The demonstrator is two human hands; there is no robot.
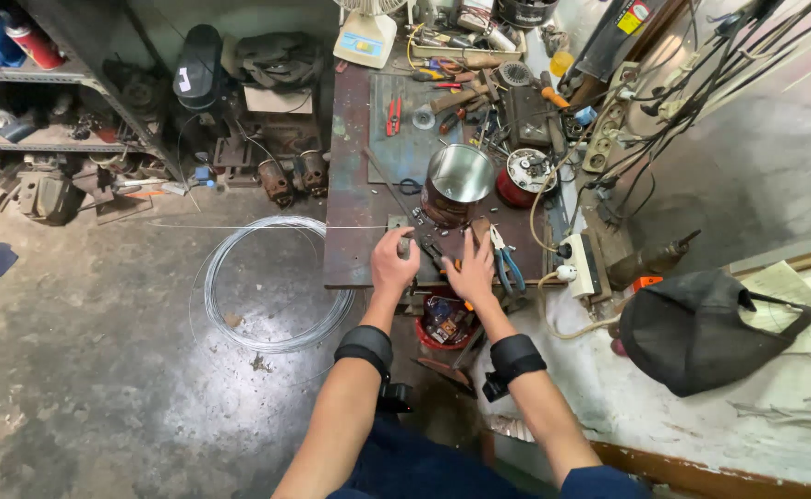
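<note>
My left hand (392, 261) is curled around a small dark metal part (404, 246) at the near edge of the surface (354, 185), fingers closed on it, though I cannot tell exactly what the part is. My right hand (471, 269) lies just to the right of it, palm down with fingers spread flat over some dark tools on the same near edge; I cannot tell whether it grips anything. Both wrists wear black bands. Just right of my right hand lie blue-handled pliers (509, 268). Just beyond my hands stands a shiny metal can (458, 180), upright and open at the top, and to its right a round red tin (526, 176) holding small parts. Farther back on the surface lie red-handled pliers (393, 114) and a jumble of other hand tools. Below the near edge, between my forearms, sits a red bucket (442, 325). On the floor to the left lies a coil of wire (271, 282), well apart from my hands. On the right, a black cap (696, 328) rests on a pale ledge.
</note>
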